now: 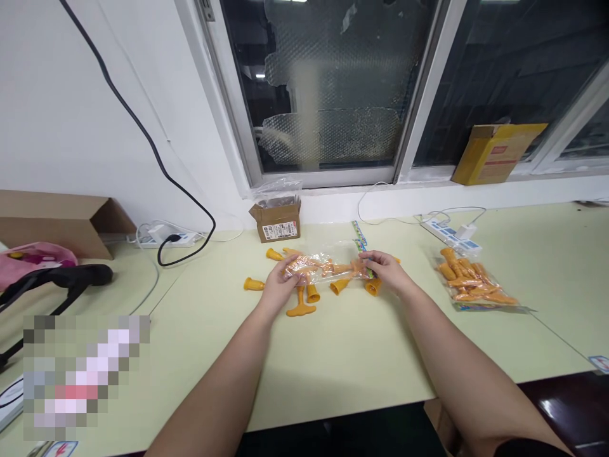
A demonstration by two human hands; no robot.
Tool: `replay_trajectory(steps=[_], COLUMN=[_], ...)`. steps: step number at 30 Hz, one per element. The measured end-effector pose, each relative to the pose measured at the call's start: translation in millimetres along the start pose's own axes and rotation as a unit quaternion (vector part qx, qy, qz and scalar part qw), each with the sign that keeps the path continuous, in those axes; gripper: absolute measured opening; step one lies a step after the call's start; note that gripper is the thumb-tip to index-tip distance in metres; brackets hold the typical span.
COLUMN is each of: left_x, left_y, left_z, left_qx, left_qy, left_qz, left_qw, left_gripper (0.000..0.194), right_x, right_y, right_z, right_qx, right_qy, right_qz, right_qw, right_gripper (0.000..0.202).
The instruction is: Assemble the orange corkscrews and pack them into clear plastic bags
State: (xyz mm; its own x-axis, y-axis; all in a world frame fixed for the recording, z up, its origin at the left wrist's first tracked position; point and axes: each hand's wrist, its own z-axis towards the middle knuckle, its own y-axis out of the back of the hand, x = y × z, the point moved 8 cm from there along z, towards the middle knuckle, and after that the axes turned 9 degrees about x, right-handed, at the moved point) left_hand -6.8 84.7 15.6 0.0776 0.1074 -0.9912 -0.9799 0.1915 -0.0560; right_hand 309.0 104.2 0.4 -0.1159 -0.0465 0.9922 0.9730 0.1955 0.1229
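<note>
A clear plastic bag point(316, 277) is stretched flat between my two hands, low over the table. My left hand point(278, 285) pinches its left end, and my right hand point(387, 270) grips its right end beside a green-blue printed strip. Orange plastic pieces show through the film; whether they lie inside or underneath, I cannot tell. Around the bag lie loose orange cup-like pieces point(254, 284), another cup-like piece point(339, 287) and a T-shaped orange piece point(301, 310). Another printed strip point(360, 233) is just behind the bag.
To the right lies a filled bag of orange pieces point(469, 279). A small cardboard box point(278, 221) stands against the wall. Power strips point(450, 236) with cables sit along the back. At left are a larger carton point(57, 219), a pink item point(40, 263) and a black frame point(71, 279).
</note>
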Motion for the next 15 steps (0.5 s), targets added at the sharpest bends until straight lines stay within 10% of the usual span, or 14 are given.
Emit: replay_trajectory(steps=[6, 15], left_x=[2, 0], left_y=[6.1, 7.5], left_z=[3, 1], left_qx=[-0.021, -0.017], left_qy=[-0.050, -0.085], left_qz=[0.059, 0.077], left_qw=[0.997, 0.993], left_gripper=[0.064, 0.065], right_x=[5, 12], right_y=[-21, 23], right_z=[-11, 27], right_qx=[0.091, -0.085], right_qy=[-0.048, -0.034], right_qz=[0.065, 0.058], right_qw=[0.993, 0.994], right_gripper=[0.040, 0.021])
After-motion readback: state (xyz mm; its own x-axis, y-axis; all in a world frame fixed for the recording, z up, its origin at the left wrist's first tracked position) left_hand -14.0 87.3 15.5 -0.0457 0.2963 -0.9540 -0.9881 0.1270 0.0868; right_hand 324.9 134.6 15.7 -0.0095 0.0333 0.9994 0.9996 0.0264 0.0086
